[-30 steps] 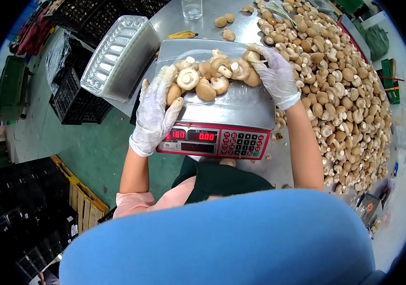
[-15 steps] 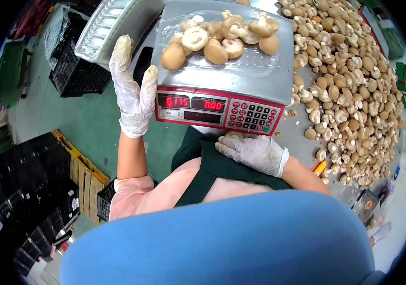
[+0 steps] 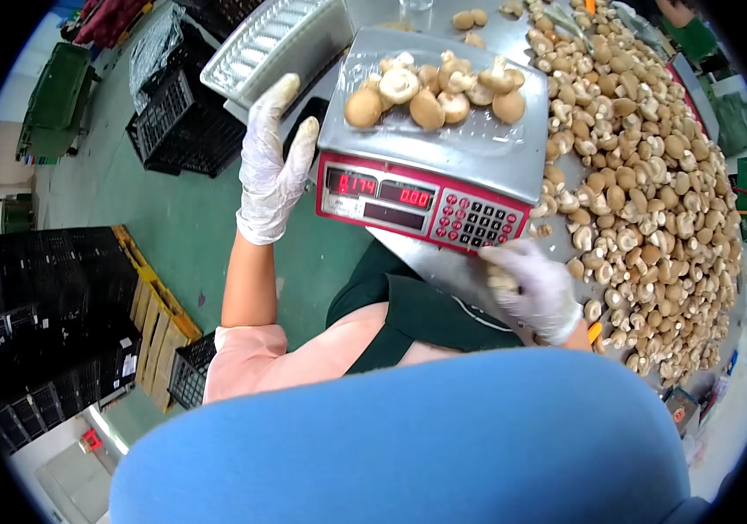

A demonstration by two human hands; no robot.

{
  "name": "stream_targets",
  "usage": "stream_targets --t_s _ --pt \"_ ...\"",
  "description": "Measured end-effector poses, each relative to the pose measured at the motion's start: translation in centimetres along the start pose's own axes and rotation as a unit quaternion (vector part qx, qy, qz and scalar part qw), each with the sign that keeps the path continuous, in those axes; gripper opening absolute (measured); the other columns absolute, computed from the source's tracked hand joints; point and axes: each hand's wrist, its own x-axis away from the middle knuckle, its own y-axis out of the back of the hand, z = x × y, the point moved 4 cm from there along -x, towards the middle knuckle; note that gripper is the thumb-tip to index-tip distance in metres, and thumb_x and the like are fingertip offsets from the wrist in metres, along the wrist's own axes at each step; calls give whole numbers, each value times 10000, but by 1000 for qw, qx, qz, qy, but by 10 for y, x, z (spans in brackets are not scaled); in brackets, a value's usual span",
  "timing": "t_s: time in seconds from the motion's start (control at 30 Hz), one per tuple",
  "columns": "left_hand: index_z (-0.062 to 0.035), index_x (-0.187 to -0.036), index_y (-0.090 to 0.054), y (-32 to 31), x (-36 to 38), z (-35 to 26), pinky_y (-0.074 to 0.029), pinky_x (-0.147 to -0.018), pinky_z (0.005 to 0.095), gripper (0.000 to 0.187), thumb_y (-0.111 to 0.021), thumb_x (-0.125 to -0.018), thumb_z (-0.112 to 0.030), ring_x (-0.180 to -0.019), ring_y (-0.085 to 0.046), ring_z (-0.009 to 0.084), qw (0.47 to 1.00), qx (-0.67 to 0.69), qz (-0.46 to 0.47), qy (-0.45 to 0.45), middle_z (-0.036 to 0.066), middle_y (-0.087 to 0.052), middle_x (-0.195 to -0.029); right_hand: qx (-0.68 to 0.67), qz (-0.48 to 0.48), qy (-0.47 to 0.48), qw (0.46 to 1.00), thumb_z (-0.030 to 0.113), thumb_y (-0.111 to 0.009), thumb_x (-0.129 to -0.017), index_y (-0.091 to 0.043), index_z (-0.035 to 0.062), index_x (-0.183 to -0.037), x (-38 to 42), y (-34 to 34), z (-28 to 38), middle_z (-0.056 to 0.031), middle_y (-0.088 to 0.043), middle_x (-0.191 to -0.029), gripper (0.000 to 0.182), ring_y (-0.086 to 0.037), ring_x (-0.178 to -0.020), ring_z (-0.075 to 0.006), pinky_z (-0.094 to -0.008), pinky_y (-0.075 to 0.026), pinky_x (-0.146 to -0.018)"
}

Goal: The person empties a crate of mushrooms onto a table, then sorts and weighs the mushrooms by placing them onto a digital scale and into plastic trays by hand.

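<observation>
My left hand (image 3: 275,175), in a white glove with yellowed fingertips, is open and upright beside the scale's left edge, fingers apart, nothing in it. The red digital scale (image 3: 373,172) reads 0.174 on its left display. A clear plastic tray (image 3: 478,133) on its metal plate holds several shiitake mushrooms (image 3: 426,109), brown caps and pale stems showing. My gloved right hand (image 3: 535,288) is at the keypad's lower right corner, fingers curled and the foremost fingertip right at the scale's front edge. Whether its fingers hold anything, I cannot tell.
A large heap of shiitake mushrooms (image 3: 644,201) covers the metal table's right side. A stack of clear trays (image 3: 277,52) stands at the upper left. Black crates (image 3: 185,122) are on the green floor, and more crates are piled beside a wooden pallet (image 3: 151,341).
My right hand has moved right and up, from in front of the apron to the keypad corner, its fingers now curled. The display went from 0.175 to 0.174. The view has shifted.
</observation>
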Motion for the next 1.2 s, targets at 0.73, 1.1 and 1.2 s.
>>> stream_targets --t_s 0.73,1.1,1.2 --pt "-22 -1169 -572 -24 -40 -7 -511 -911 332 436 -765 -783 36 -1024 -624 198 991 126 8 41 97 -625 -1102 2 -253 41 967 115 -760 -828 -670 71 -1181 -131 88 -25 -102 -647 -1080 366 -648 -954 -207 -278 -520 -811" --pt "-96 -1163 -675 -52 -100 -90 -482 -917 360 534 -863 -689 -257 -1031 -645 262 953 30 166 -251 65 -688 -1124 -548 -28 -45 835 299 -551 -1014 -530 55 -1373 -163 60 25 -89 -651 -1154 435 -649 -991 -140 -264 -541 -810" --pt "-97 -1198 -658 -65 -108 -91 -465 -938 368 559 -848 -711 -297 -1043 -635 284 942 55 179 -278 87 -675 -1161 -572 -80 -49 815 355 -520 -1025 -510 47 -1389 -161 55 22 -85 -665 -1090 477 -646 -839 -118 -231 -529 -659"
